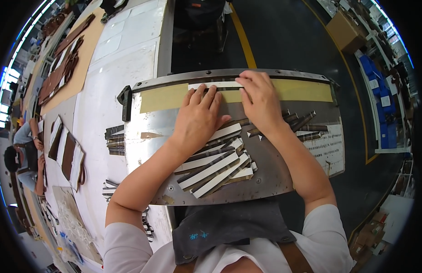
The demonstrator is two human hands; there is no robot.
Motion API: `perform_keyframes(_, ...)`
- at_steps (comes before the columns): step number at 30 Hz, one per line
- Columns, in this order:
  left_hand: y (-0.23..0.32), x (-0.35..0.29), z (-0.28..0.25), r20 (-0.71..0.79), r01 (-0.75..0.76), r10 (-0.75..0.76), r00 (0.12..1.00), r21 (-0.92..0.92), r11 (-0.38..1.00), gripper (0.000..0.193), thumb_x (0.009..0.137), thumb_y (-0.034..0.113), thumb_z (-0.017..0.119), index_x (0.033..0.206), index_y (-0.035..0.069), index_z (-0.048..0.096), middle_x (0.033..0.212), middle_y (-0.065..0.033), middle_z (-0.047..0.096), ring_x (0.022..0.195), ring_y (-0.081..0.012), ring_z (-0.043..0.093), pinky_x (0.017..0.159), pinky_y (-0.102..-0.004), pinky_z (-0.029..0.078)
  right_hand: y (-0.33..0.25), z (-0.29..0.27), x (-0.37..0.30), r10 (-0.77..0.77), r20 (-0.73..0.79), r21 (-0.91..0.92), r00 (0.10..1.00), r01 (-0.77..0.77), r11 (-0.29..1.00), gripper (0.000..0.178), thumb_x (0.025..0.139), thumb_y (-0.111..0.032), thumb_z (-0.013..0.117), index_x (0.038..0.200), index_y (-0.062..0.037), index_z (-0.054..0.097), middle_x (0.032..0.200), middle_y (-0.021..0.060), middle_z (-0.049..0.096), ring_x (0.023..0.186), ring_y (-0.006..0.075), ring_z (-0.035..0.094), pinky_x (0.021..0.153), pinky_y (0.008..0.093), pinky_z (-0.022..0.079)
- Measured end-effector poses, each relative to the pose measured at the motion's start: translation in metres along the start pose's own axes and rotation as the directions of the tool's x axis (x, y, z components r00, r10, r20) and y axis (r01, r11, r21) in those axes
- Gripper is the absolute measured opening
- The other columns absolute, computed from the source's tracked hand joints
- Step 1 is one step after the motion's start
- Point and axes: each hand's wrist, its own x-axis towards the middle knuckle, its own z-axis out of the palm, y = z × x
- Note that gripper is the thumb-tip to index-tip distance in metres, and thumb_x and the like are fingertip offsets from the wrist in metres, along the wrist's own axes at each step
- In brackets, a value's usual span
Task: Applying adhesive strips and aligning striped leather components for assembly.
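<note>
A narrow white strip [227, 84] lies along the far edge of a metal machine plate [151, 157], over a yellow tape band [306, 90]. My left hand [197, 116] rests palm down, its fingers stretched and slightly spread, with the fingertips on the strip's left part. At the strip's right end, my right hand [262, 100] has its fingers and thumb bent around it, gripping that end. Below my hands lies a loose pile of white and dark strips [215, 166]. Darker strips [306, 123] lie beside my right forearm and are partly hidden by it.
A metal bar [306, 74] borders the plate's far side. Bundled strips [115, 140] sit on the white table [94, 150] at left. Brown and white pieces [67, 154] lie farther left, near a seated co-worker [24, 157]. Shelves with blue bins [384, 100] stand at right.
</note>
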Motion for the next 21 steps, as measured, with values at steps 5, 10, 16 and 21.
perform_keyframes(5, 0.001, 0.003, 0.0, 0.029, 0.082, -0.081, 0.996, -0.016, 0.997, 0.056, 0.089, 0.036, 0.065, 0.126, -0.005, 0.056, 0.136, -0.0195, 0.053, 0.128, -0.0399, 0.046, 0.107, -0.0484, 0.036, -0.011, 0.007, -0.013, -0.071, 0.163, -0.053, 0.984, 0.08, 0.995, 0.032, 0.084, -0.005, 0.062, 0.115, 0.0036, 0.062, 0.124, 0.0141, 0.06, 0.121, 0.0297, 0.054, 0.099, 0.0396, 0.046)
perform_keyframes(10, -0.002, 0.004, -0.001, 0.056, 0.076, -0.074, 0.996, -0.022, 0.997, 0.056, 0.089, 0.036, 0.065, 0.128, -0.004, 0.055, 0.138, -0.0188, 0.052, 0.127, -0.0401, 0.046, 0.107, -0.0494, 0.036, -0.014, 0.005, -0.014, -0.112, 0.208, -0.078, 0.972, 0.13, 0.988, 0.035, 0.085, -0.007, 0.062, 0.119, 0.0027, 0.061, 0.126, 0.0137, 0.06, 0.124, 0.0304, 0.051, 0.103, 0.042, 0.043)
perform_keyframes(16, 0.003, 0.001, -0.004, 0.043, 0.116, -0.117, 0.992, 0.015, 0.993, 0.054, 0.09, 0.036, 0.064, 0.129, 0.0, 0.055, 0.138, -0.0179, 0.051, 0.122, -0.0445, 0.045, 0.101, -0.052, 0.036, -0.017, 0.007, -0.014, -0.127, 0.238, -0.151, 0.963, 0.166, 0.974, 0.041, 0.084, -0.008, 0.063, 0.123, 0.0034, 0.058, 0.129, 0.014, 0.058, 0.123, 0.0331, 0.051, 0.103, 0.0428, 0.042)
perform_keyframes(21, 0.006, 0.001, -0.006, 0.066, 0.133, -0.132, 0.989, -0.014, 0.991, 0.056, 0.09, 0.036, 0.064, 0.132, 0.001, 0.052, 0.137, -0.0172, 0.051, 0.122, -0.0463, 0.045, 0.101, -0.0523, 0.036, -0.023, 0.004, -0.014, -0.104, 0.263, -0.149, 0.959, 0.147, 0.978, 0.041, 0.084, -0.008, 0.062, 0.124, 0.0044, 0.057, 0.13, 0.0134, 0.057, 0.122, 0.0323, 0.051, 0.103, 0.0419, 0.042)
